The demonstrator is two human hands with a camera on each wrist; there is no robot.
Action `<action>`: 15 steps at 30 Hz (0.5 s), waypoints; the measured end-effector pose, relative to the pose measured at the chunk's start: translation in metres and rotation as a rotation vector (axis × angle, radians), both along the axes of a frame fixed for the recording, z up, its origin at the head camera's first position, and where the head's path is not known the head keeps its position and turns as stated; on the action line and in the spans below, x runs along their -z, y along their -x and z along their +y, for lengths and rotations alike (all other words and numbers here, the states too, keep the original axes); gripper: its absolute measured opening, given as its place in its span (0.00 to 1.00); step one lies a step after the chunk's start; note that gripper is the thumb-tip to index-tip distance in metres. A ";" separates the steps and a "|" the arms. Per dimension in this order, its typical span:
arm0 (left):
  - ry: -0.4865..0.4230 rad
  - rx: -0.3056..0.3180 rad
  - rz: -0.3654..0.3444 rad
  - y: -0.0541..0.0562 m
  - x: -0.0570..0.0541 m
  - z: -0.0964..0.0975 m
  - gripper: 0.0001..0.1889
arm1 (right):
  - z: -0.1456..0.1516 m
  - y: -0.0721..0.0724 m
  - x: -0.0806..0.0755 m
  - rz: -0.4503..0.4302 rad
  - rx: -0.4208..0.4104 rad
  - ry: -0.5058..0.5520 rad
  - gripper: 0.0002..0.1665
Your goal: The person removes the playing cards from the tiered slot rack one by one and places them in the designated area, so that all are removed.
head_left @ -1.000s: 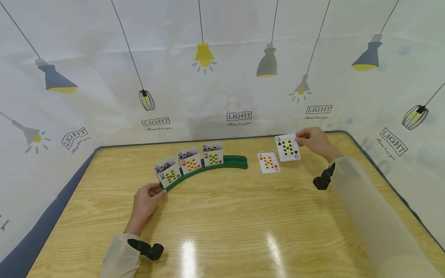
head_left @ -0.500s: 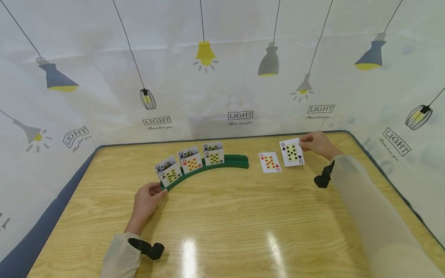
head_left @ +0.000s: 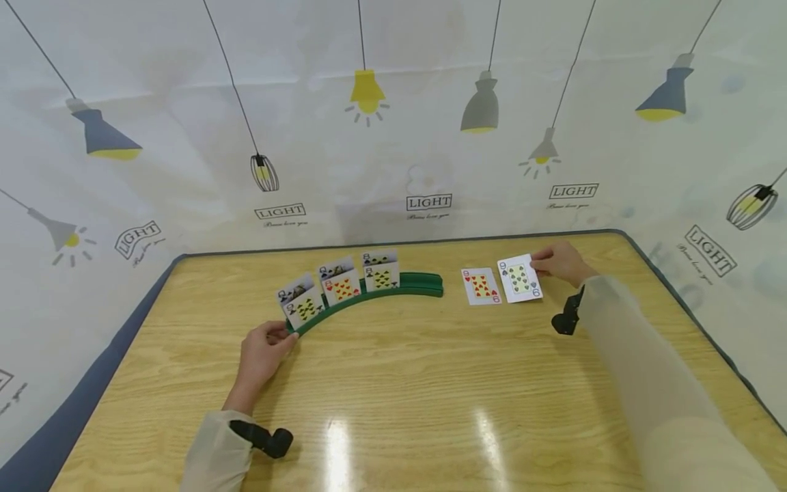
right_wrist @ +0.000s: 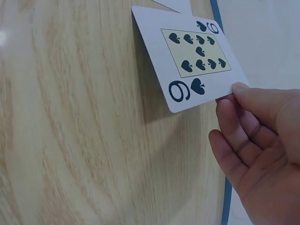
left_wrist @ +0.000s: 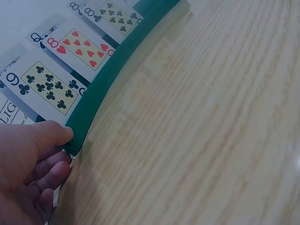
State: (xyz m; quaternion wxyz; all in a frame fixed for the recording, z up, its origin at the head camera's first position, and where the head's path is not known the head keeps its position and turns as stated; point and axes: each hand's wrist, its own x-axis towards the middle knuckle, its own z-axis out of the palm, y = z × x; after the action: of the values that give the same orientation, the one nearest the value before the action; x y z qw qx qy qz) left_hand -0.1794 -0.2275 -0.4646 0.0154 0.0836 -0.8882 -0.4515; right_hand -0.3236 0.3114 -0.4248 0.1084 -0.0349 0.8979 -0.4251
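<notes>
A curved green card holder (head_left: 421,283) stands on the table, and my left hand (head_left: 263,352) pinches its left end between thumb and fingers. In its front row stand a nine of clubs (left_wrist: 49,86), an eight of hearts (left_wrist: 78,49) and an eight of clubs (left_wrist: 112,18). Cards behind them show only their upper parts, two of them queens. My right hand (head_left: 561,263) pinches the nine of spades (right_wrist: 196,56) by a corner; in the right wrist view the card is tilted, with a shadow beneath it. Just left of it the nine of hearts (head_left: 481,286) lies face up.
The wooden table (head_left: 393,369) has a dark blue edging along its back and sides. A pale backdrop (head_left: 344,157) printed with lamps rises behind it. Each wrist wears a black camera mount (head_left: 264,437). The holder's right end bears no cards.
My right hand has lowered the nine of spades towards the table, a little to the right, beside the nine of hearts. My left hand keeps its grip on the card holder. The head view has shifted slightly.
</notes>
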 end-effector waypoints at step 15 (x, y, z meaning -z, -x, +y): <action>0.001 -0.013 0.006 0.000 -0.002 0.001 0.18 | -0.005 0.000 0.014 0.002 0.087 -0.162 0.18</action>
State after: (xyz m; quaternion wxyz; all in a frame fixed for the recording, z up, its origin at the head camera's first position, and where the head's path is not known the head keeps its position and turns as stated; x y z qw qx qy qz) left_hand -0.1795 -0.2261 -0.4629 0.0210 0.0880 -0.8878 -0.4513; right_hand -0.3233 0.3062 -0.4391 0.0914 0.0126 0.9301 -0.3555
